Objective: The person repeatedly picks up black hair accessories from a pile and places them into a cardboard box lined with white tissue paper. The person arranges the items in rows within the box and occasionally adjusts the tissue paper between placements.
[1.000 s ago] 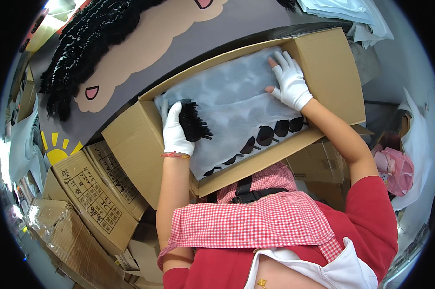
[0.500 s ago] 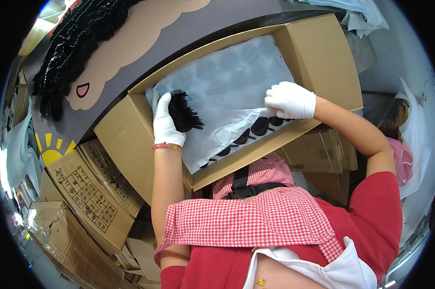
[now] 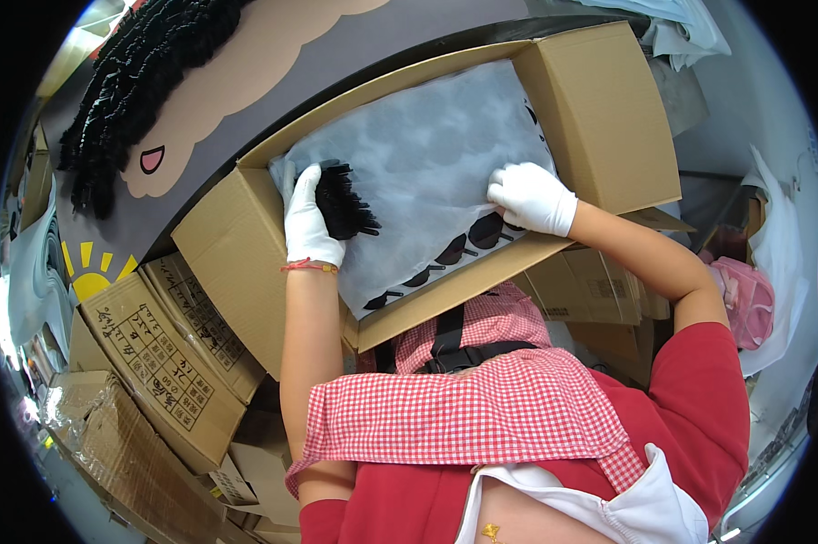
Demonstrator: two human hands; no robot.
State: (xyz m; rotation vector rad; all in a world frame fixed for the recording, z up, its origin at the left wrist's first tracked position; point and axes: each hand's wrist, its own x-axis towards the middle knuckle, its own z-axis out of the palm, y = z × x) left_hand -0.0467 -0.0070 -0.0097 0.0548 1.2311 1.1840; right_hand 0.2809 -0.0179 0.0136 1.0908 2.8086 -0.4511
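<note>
My left hand (image 3: 312, 222), in a white glove, is closed round a bundle of black fringed, bristly pieces (image 3: 347, 201) at the left end of an open cardboard box (image 3: 427, 324). A thin translucent white sheet (image 3: 418, 136) covers most of the box's contents. At the sheet's front right part, my gloved right hand (image 3: 533, 199) has its fingers pinched together on its edge. Dark rounded pieces with short stems (image 3: 487, 232) show in a row along the front edge, uncovered. More dark shapes show faintly through the sheet.
A pile of similar black fringed pieces (image 3: 146, 100) lies on the grey table mat (image 3: 273, 95) at the far left. Flattened cartons (image 3: 155, 363) stand at the left, and others (image 3: 585, 286) below the box. A pink bag (image 3: 742, 304) is at the right.
My right hand has shifted slightly left, and the sheet's crumpled front flap now lies flatter. Dark pieces have come into sight at the right end. My left hand still holds the black bundle.
</note>
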